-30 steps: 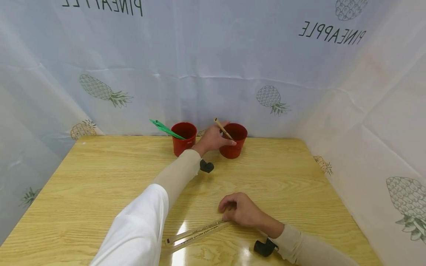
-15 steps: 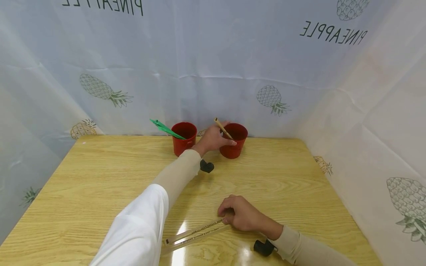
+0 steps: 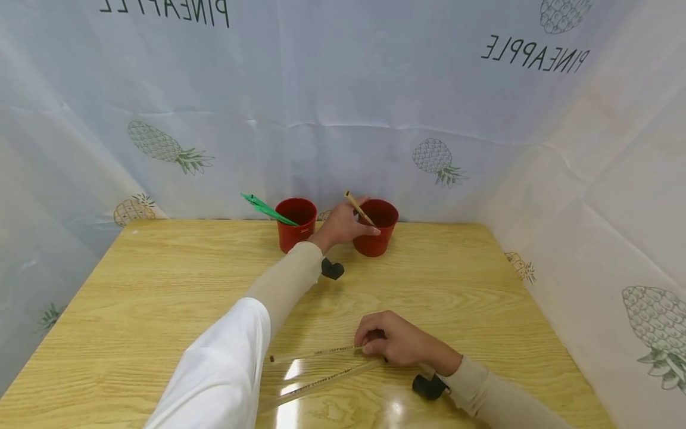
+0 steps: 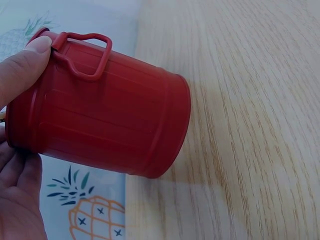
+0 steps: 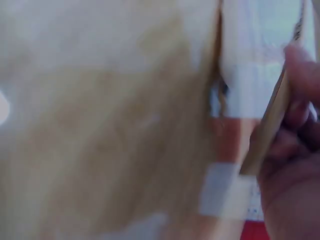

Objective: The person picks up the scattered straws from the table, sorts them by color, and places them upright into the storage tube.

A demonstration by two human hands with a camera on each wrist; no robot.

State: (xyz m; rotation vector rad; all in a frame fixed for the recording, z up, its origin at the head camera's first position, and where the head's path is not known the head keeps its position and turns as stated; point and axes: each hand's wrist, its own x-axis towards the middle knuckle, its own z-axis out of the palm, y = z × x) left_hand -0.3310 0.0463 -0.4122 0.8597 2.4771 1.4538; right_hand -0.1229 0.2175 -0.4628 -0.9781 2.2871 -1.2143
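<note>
At the back of the table my left hand [image 3: 340, 225] grips the rim of a red pail [image 3: 373, 245]; the left wrist view shows its thumb beside the wire handle [image 4: 102, 65]. A thin tan stick [image 3: 359, 207] leans out of this pail. In front, my right hand [image 3: 399, 341] pinches one end of a long, thin beige stick [image 3: 321, 351] with dark lettering. A second such stick [image 3: 321, 382] lies on the table below it. The right wrist view is blurred, but the held stick [image 5: 272, 122] shows between thumb and fingers.
Another red pail [image 3: 291, 239] stands left of the gripped one, with green strips [image 3: 268, 208] leaning out of it. The wooden table [image 3: 177, 286] ends at a pineapple-print cloth [image 3: 343, 71] behind and at the right side. Dark camera mounts hang under both wrists.
My right hand has raised the upper beige stick slightly, away from the lower one, so the gap between them is wider. The left hand and both pails stay put.
</note>
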